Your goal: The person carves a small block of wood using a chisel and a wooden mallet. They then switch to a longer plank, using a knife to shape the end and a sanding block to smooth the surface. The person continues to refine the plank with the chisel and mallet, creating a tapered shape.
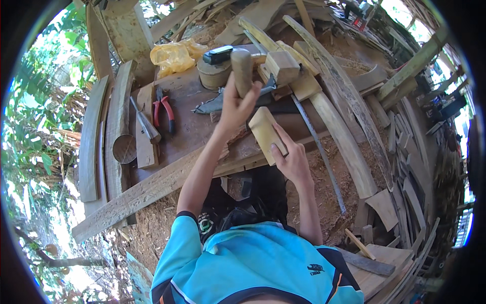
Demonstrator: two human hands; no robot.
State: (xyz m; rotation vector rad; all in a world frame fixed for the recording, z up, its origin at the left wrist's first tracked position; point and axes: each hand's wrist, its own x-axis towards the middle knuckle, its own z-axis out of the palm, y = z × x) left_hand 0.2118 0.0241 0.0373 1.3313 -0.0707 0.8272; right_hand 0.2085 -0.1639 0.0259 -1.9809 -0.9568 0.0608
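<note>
Raised over the workbench (177, 137), my left hand (237, 107) is wrapped round a thick, round wooden piece (242, 68) that points away from me. My right hand (292, 161) grips a pale rectangular wooden block (266, 134) at its right side, tilted above the bench's near edge. The two wooden pieces are apart. Behind my left hand lies a crumpled grey cloth (212, 105). A cube-like wooden block (282, 67) sits just beyond and to the right of both hands.
Red-handled pliers (164, 112) and a pointed tool (144, 119) lie at left, by a wooden board (147, 147). A dark device (217, 54) rests on a round wooden block (215, 76) near a yellow plastic bag (174, 57). Long planks (344, 147) and a metal strip (319, 152) extend at right.
</note>
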